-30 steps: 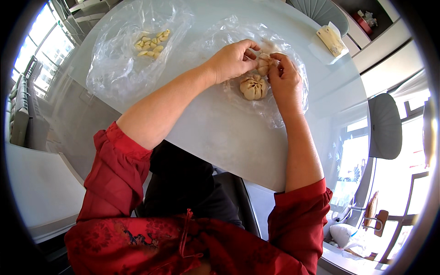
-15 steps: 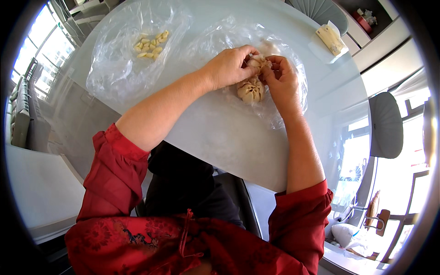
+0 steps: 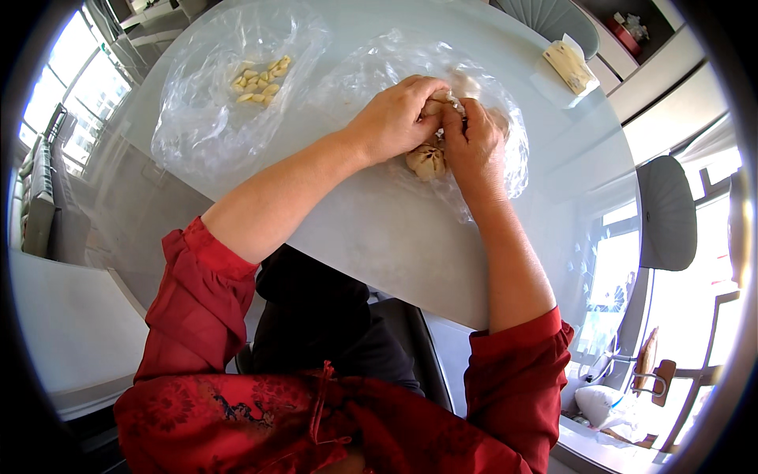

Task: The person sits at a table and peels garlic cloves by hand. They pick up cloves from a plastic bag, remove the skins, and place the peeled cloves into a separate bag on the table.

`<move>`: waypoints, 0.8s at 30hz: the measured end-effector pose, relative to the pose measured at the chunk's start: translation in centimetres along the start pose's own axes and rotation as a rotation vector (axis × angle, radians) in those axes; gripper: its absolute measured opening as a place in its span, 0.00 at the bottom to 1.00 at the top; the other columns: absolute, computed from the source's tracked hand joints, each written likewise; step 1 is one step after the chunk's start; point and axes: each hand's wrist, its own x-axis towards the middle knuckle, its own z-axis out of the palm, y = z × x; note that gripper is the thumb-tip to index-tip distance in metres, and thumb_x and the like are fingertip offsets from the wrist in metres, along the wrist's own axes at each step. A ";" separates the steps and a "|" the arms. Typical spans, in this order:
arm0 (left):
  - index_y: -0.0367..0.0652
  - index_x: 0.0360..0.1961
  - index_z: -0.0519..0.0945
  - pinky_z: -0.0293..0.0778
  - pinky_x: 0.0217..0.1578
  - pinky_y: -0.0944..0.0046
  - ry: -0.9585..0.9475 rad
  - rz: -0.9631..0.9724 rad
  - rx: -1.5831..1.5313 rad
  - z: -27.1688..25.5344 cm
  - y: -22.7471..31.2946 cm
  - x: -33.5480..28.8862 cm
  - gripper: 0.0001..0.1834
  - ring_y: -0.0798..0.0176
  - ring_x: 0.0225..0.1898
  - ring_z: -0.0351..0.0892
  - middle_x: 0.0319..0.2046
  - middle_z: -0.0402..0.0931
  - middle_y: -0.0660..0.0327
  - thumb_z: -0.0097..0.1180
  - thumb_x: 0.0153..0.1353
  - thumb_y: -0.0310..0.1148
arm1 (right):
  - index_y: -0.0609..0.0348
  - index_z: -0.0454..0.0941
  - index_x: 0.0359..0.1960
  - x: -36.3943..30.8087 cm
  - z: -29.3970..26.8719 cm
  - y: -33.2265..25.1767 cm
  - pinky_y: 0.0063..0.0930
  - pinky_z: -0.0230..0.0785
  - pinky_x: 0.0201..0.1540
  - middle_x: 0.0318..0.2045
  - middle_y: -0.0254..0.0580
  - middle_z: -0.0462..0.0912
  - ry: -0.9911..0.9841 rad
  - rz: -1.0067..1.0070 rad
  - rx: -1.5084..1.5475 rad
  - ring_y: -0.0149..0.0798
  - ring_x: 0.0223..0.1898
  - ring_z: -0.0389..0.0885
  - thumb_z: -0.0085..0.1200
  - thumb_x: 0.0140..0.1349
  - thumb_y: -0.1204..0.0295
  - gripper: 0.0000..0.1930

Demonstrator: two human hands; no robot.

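Over a clear plastic bag (image 3: 359, 79) spread on the table, my left hand (image 3: 397, 118) is closed round a garlic bulb (image 3: 440, 101), mostly hidden by the fingers. My right hand (image 3: 476, 152) pinches the same bulb from the other side, thumb and fingers bent against it. Just below them rests a second garlic bulb (image 3: 425, 162), its skin partly opened, on the plastic. More pale garlic (image 3: 466, 85) shows behind my fingertips, too covered to make out well. Off to the left, peeled garlic cloves (image 3: 260, 80) lie in a small heap on another clear plastic bag (image 3: 201, 110).
The pale round-edged table (image 3: 379, 253) reaches close to my lap. At its far right lies a yellowish pack of tissues (image 3: 570, 69). Grey chairs (image 3: 667, 213) stand round the far and right edges.
My right hand has shifted left and turned inward, closer to my left hand. It now covers part of the lower bulb. The peeled cloves have stayed in place.
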 end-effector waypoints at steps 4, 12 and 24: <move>0.37 0.49 0.71 0.74 0.41 0.67 -0.045 -0.109 -0.131 -1.1 0.4 0.2 0.18 0.65 0.39 0.76 0.41 0.76 0.58 0.54 0.57 0.26 | 0.63 0.73 0.34 -0.4 0.4 -0.7 0.41 0.69 0.32 0.30 0.50 0.76 0.061 -0.054 0.024 0.53 0.30 0.77 0.51 0.59 0.70 0.09; 0.42 0.46 0.71 0.71 0.33 0.72 -0.172 -0.316 -0.459 -2.0 0.5 0.4 0.13 0.74 0.31 0.71 0.28 0.71 0.67 0.42 0.68 0.38 | 0.60 0.70 0.35 -1.2 1.7 -1.2 0.43 0.69 0.29 0.31 0.46 0.74 0.025 -0.151 0.060 0.52 0.30 0.76 0.50 0.57 0.73 0.06; 0.41 0.43 0.69 0.70 0.32 0.59 0.063 -0.237 -0.117 0.5 0.4 0.0 0.17 0.60 0.31 0.75 0.29 0.75 0.57 0.40 0.68 0.46 | 0.66 0.72 0.30 -0.6 1.5 -1.7 0.41 0.68 0.36 0.32 0.53 0.77 0.022 0.301 0.335 0.55 0.32 0.76 0.45 0.64 0.66 0.13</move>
